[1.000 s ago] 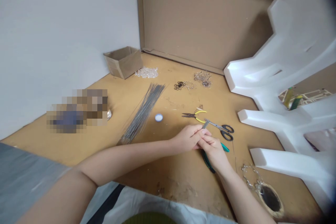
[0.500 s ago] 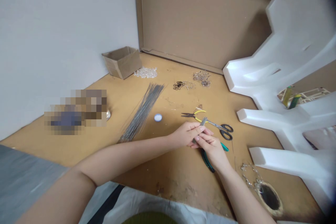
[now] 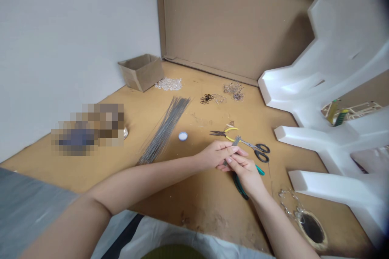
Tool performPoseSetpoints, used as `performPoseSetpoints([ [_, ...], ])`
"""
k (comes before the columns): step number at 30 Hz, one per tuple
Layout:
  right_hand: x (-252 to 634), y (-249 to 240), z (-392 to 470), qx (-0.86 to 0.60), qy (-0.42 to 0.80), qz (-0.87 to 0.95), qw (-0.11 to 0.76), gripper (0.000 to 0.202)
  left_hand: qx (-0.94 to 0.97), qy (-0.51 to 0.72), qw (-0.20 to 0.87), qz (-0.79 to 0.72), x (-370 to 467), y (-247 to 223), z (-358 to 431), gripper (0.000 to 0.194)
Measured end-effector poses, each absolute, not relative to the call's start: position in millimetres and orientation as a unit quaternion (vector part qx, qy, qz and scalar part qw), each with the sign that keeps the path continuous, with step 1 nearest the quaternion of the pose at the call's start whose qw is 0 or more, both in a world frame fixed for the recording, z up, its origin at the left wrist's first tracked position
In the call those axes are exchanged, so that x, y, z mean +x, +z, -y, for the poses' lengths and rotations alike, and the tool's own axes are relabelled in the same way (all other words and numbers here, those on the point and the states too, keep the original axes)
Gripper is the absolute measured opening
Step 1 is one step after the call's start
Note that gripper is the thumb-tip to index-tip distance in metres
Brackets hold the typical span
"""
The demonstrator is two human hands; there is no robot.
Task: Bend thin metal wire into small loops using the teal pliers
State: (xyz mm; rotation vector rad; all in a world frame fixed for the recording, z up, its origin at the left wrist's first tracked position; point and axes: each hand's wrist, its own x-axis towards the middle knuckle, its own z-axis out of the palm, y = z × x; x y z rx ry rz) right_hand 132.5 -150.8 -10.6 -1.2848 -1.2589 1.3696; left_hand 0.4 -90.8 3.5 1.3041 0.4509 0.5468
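My left hand (image 3: 216, 154) and my right hand (image 3: 245, 169) meet right of the table's middle, fingers closed round a short bundle of grey wires (image 3: 236, 141). The bundle's upper end sticks out above the fingers. Just beyond my hands lie yellow-handled pliers (image 3: 219, 133) and black-handled scissors (image 3: 261, 152). Green-handled pliers (image 3: 240, 186) are partly hidden under my right hand. Left of my hands, a long bundle of grey wires (image 3: 166, 129) lies slanted on the table (image 3: 133, 178), near a small round white and blue item (image 3: 182, 136).
An open cardboard box (image 3: 142, 73) stands at the back left beside clear pieces (image 3: 169, 84). Black loops (image 3: 207, 98) and tangled metal pieces (image 3: 234, 90) lie at the back. White moulded supports (image 3: 306, 139) line the right side, near an oval framed object (image 3: 312, 230).
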Motion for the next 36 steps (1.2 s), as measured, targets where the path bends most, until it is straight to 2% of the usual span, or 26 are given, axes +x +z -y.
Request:
performPoseSetpoints([
  [13,134.1,-17.8,149.8,-0.465,0.618,0.438,0.459,0.023,0.588,0.242,0.741,-0.217,2.3,2.3,92.6,0.047],
  [36,129.4,-12.4,151.2,-0.486,0.581,0.485,0.436,0.026,0.593,0.253,0.729,-0.23,1.2,0.7,89.3,0.045],
])
